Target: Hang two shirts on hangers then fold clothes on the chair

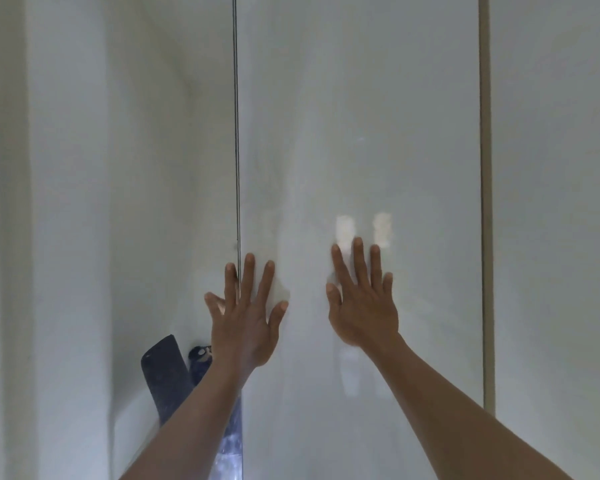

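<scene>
Both of my hands are pressed flat against a glossy white wardrobe door [361,150]. My left hand [246,317] lies at the door's left edge, its fingers spread, one finger across the dark edge line. My right hand [361,303] rests further right on the same panel, fingers spread and pointing up. Neither hand holds anything. No shirts, hangers or chair are in view.
Left of the door's edge the wardrobe stands open onto a white inner wall [146,202]. A dark flat object [165,379] and a small dark item [200,358] sit low inside. Another white panel [555,202] lies to the right, past a vertical seam.
</scene>
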Motion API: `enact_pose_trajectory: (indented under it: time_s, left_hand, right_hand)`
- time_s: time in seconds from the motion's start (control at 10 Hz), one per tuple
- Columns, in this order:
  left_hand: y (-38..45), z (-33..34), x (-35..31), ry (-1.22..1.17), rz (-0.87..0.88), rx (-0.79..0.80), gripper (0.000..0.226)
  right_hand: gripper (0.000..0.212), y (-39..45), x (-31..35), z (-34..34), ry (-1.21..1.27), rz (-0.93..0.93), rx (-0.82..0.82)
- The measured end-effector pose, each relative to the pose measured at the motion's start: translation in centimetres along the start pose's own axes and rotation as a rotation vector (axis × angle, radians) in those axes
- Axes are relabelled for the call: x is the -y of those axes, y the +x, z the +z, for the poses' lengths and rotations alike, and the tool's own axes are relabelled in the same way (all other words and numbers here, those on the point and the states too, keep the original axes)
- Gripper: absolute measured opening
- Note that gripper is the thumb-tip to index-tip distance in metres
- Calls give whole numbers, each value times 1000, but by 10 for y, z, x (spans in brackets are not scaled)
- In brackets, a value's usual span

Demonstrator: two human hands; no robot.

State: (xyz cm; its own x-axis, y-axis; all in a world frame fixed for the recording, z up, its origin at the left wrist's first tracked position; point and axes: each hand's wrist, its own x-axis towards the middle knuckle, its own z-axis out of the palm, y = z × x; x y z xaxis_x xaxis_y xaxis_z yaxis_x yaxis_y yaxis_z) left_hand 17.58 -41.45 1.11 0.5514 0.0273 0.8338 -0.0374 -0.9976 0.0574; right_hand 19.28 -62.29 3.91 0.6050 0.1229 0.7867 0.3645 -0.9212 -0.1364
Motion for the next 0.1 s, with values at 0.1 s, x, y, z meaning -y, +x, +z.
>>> enact_pose_trajectory:
  time_s: [0.1]
  left_hand:
    - [-58,0,-2,4,-66,164,71]
  right_hand:
    - [62,-57,5,-14,23,47,277]
